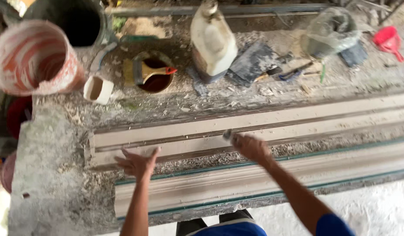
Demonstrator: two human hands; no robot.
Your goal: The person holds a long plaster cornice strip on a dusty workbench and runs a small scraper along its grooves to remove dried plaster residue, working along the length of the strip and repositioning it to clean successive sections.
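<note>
Two long pale moulded strips lie across a dusty workbench. My left hand (138, 162) rests flat, fingers spread, on the near edge of the far moulding (298, 124). My right hand (250, 146) is closed around a small grey piece (228, 135), pressed against the same moulding near its middle; what the piece is cannot be told. The near moulding (237, 183), edged in green, lies just below both hands.
A white-and-red bucket (34, 59) and a dark bucket (79, 22) stand at the back left. Close by are a small white cup (98, 89), a brown tin with a brush (155, 72), a white jug (213, 41), a plastic bag (331, 30), a red scoop (389, 41).
</note>
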